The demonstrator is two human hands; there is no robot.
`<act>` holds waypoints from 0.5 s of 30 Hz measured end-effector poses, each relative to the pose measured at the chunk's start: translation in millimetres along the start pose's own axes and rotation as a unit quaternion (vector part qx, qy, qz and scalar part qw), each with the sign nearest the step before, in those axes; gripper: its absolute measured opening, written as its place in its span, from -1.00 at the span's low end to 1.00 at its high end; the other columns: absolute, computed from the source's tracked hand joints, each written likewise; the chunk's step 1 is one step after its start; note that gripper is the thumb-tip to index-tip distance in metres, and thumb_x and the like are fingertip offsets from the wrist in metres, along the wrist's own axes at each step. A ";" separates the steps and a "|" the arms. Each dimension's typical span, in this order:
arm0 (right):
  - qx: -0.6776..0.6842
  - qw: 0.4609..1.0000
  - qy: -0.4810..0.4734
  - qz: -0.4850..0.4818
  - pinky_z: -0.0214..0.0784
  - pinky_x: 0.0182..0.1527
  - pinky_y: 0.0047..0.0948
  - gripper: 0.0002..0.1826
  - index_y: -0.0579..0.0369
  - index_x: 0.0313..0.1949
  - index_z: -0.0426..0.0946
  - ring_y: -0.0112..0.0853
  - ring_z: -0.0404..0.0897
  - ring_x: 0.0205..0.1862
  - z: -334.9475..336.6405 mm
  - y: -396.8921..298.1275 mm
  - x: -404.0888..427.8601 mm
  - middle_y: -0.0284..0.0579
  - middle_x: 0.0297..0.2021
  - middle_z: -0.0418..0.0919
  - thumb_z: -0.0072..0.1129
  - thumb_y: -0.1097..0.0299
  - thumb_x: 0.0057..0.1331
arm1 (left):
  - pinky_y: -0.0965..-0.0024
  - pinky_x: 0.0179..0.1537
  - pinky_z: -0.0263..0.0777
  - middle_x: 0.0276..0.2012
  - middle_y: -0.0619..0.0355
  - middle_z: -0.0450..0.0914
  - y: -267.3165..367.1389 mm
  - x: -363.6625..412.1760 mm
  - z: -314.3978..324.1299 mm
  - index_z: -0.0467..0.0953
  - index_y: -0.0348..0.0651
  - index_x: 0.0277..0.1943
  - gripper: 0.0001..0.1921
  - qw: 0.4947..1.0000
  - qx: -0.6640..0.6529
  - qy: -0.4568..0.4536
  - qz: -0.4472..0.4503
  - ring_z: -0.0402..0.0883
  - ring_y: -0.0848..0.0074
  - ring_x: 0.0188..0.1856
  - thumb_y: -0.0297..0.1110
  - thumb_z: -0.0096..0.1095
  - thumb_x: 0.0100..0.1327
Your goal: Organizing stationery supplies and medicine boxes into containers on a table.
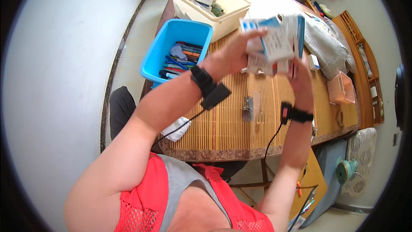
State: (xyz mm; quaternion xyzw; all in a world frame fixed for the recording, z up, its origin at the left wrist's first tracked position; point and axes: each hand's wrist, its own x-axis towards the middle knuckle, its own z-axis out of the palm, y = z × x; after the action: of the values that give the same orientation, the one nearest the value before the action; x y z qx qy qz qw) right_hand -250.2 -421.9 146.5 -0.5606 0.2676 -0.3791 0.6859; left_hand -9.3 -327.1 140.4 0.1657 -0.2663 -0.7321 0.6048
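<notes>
Both hands are raised over a bamboo mat [209,116] on the table, holding several small printed cardboard boxes [278,43] between them. My left hand [233,51] grips the boxes from the left, its thumb over a white one. On the right side my right hand [301,71] is closed round the boxes' lower right edges. The boxes are partly blurred and overlap, so their exact number is hidden. Left of the hands stands a blue plastic bin [146,59] with pens and markers [182,61] in it. Behind it a cream plastic bin [206,22] holds boxes and packets.
Small clear and dark pieces [252,109] lie on the mat. A white cloth [176,129] lies at the near left edge. To the right are a small white box [313,62], a pink basket [338,87], folded fabric [325,45] and a wooden shelf [370,90]. Cables trail from both wristbands.
</notes>
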 end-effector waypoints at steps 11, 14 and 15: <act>-0.158 0.986 0.043 0.018 0.47 0.31 0.01 -0.05 0.11 0.53 0.29 -0.04 0.53 0.36 82.4 -21.4 157.9 0.05 0.39 0.44 0.46 -0.18 0.36 | -0.39 0.46 0.23 0.43 0.04 0.53 244.0 62.4 -95.6 0.34 -0.11 0.52 -0.34 0.865 0.385 0.321 0.006 0.45 0.02 0.47 0.20 -0.11 0.63; -0.297 0.940 0.141 0.093 0.54 0.14 -0.23 -0.41 0.05 0.28 0.62 -0.36 0.68 0.10 10.5 11.2 61.3 -0.25 0.04 0.73 0.44 -0.02 0.40 | -0.20 0.30 0.45 0.36 -0.07 0.56 200.6 54.9 -69.2 0.54 -0.25 0.37 -0.46 0.827 0.449 0.320 0.115 0.41 0.10 0.46 -0.08 0.28 0.50; -0.342 0.922 0.150 0.106 0.55 0.09 -0.26 -0.44 0.08 0.23 0.65 -0.38 0.68 0.04 -0.4 30.8 26.6 -0.24 0.01 0.73 0.45 -0.02 0.40 | -0.16 0.29 0.46 0.37 -0.07 0.54 195.2 51.7 -64.2 0.51 -0.26 0.39 -0.44 0.813 0.498 0.289 0.091 0.42 0.12 0.46 -0.08 0.28 0.50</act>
State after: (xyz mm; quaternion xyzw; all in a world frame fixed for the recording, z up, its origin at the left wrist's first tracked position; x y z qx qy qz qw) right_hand -228.6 -441.3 118.1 -0.6658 0.5386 -0.2699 0.4403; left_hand 171.5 -414.3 208.2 0.6231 -0.4208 -0.3594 0.5527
